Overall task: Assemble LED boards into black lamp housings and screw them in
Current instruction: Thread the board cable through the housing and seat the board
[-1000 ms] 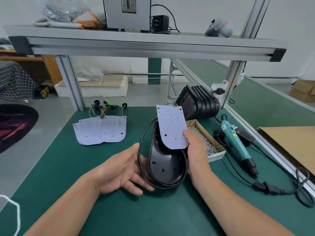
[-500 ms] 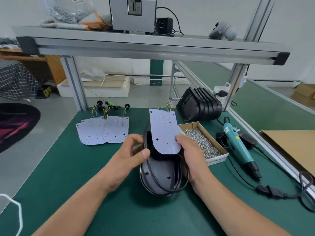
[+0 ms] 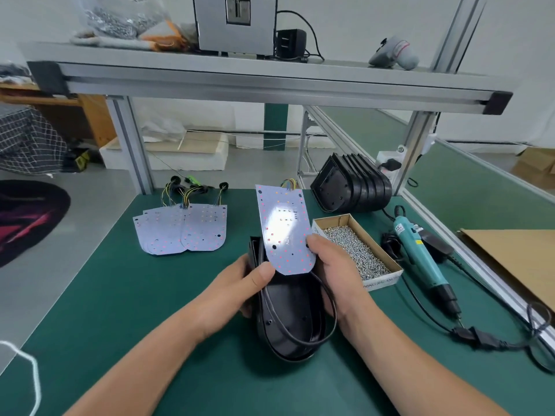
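Note:
A black lamp housing (image 3: 292,321) lies open side up on the green table, with a thin black gasket loop (image 3: 326,331) hanging loose around its rim. My left hand (image 3: 240,288) grips the housing's left wall, thumb over the edge. My right hand (image 3: 333,265) pinches a white LED board (image 3: 283,226) by its right edge. The board stands tilted above the housing's far end, coloured wires at its top. My right hand's fingers are partly hidden behind the board.
Several more LED boards (image 3: 180,229) with wires lie at the left. A stack of black housings (image 3: 354,187) stands at the back right. A cardboard box of screws (image 3: 357,250) and a teal electric screwdriver (image 3: 420,250) with its cable lie to the right. An aluminium shelf frame (image 3: 270,82) crosses overhead.
My left hand has moved from under the housing to grip its left wall. The board and housing have shifted slightly, and the gasket loop now lies looser across the housing.

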Motion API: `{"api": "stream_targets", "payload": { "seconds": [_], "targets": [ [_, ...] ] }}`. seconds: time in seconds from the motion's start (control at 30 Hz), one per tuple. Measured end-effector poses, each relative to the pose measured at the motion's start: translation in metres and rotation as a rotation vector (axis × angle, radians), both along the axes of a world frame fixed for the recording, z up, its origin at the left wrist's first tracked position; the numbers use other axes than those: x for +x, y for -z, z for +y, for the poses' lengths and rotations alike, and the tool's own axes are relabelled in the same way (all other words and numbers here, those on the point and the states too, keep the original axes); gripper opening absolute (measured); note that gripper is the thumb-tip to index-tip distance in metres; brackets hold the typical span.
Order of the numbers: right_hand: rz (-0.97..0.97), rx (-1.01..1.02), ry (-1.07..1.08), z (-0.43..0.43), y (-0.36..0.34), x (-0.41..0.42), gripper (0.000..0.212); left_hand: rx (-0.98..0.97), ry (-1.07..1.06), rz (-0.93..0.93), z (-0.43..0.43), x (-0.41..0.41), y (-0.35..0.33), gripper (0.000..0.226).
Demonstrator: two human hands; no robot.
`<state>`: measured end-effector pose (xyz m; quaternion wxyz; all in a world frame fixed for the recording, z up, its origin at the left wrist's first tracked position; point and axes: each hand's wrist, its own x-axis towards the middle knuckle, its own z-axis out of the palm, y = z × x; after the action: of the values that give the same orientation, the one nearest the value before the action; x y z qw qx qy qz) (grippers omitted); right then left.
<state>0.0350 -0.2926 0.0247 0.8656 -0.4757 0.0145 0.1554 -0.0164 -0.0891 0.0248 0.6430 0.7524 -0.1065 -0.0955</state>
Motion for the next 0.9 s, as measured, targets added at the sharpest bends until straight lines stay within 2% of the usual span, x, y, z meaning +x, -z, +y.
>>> {"api": "stream_targets", "payload": {
  "seconds": [0.07,0.17,0.23,0.3,0.4,0.5,0.6,0.63,0.73,0.8,0.83,0.9],
  "targets": [
    [0.013,0.020,0.010,-0.001,-0.002,0.001,0.048,0.053,-0.073,-0.027,-0.001,0.000,0.002,0.064],
    [0.061,0.026,0.036,0.000,-0.001,0.001,0.047,0.112,-0.108,0.067,-0.002,-0.001,0.003,0.098],
    [0.099,0.039,0.072,-0.001,-0.003,0.002,0.046,0.087,-0.165,0.090,-0.004,0.002,0.003,0.102],
    [0.100,0.072,0.161,-0.013,-0.011,0.005,0.043,0.022,-0.306,0.118,0.000,0.008,0.003,0.086],
    [0.017,0.115,0.242,-0.040,-0.015,0.013,0.041,-0.031,-0.449,0.111,0.016,0.017,0.008,0.047],
    [-0.002,0.087,0.258,-0.044,-0.012,0.014,0.036,-0.416,-0.449,0.149,0.022,0.024,0.010,0.031],
    [0.054,0.054,0.277,-0.030,-0.008,0.012,0.033,-0.797,-0.344,0.149,0.024,0.025,0.010,0.021],
    [0.076,0.033,0.283,-0.027,-0.007,0.011,0.034,-0.879,-0.311,0.149,0.025,0.024,0.009,0.017],
    [0.091,-0.007,0.254,-0.019,-0.004,0.011,0.039,-1.000,-0.300,0.151,0.026,0.025,0.005,0.029],
    [0.098,-0.020,0.256,-0.017,-0.002,0.009,0.039,-0.878,-0.313,0.115,0.024,0.023,0.003,0.028],
    [0.100,-0.013,0.251,-0.017,-0.002,0.009,0.038,-0.725,-0.333,0.068,0.024,0.022,0.002,0.029],
    [0.095,0.028,0.239,-0.019,-0.003,0.010,0.035,-0.218,-0.379,-0.079,0.026,0.019,0.002,0.042]
  ]
}}
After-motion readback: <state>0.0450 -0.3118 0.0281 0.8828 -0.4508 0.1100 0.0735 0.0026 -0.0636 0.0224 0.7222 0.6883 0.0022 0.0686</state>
